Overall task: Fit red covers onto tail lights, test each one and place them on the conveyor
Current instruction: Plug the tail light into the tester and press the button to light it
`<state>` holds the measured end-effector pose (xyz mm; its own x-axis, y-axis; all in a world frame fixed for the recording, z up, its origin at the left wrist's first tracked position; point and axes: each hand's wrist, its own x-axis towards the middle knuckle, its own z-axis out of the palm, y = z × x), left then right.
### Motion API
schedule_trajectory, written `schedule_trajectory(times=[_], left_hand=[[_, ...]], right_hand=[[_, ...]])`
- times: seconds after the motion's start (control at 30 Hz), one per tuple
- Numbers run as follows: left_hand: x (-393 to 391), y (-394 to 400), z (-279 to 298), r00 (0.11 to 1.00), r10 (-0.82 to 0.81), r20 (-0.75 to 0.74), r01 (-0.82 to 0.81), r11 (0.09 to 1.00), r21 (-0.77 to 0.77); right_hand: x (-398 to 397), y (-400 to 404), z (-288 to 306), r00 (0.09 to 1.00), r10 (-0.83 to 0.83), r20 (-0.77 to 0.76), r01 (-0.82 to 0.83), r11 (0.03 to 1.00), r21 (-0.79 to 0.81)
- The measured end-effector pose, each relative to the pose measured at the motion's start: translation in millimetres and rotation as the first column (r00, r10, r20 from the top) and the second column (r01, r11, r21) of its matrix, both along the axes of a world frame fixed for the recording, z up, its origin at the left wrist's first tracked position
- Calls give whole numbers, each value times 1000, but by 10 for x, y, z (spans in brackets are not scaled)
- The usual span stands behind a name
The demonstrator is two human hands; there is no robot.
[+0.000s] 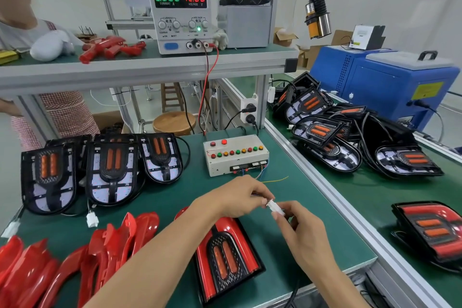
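Head view: both my hands, left (237,197) and right (303,230), pinch the white connector (275,207); I should align halves squarely before pushing.

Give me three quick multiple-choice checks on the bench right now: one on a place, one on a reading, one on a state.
1. Where is the covered tail light?
A. under the forearms
B. on the shelf
C. on the blue machine

2. What does the power supply show in red?
A. 0.000
B. 12.00
C. 24.00

3. What are the left hand and right hand doing?
A. resting flat
B. pinching white connectors
C. lifting a cover

Answers: A, it lies on the mat beneath them; B, voltage digits; B, fingertips meet on them.
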<state>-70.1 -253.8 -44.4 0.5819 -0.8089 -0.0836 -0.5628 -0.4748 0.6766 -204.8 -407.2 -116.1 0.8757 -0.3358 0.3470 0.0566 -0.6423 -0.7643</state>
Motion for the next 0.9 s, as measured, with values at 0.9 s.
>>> schedule_trajectory(times=[0.9], left_hand=[[-26,-53,244,605,-537,588,374,843,386]], right_hand=[[-105,88,126,997,51,-52,-52,999,-9]])
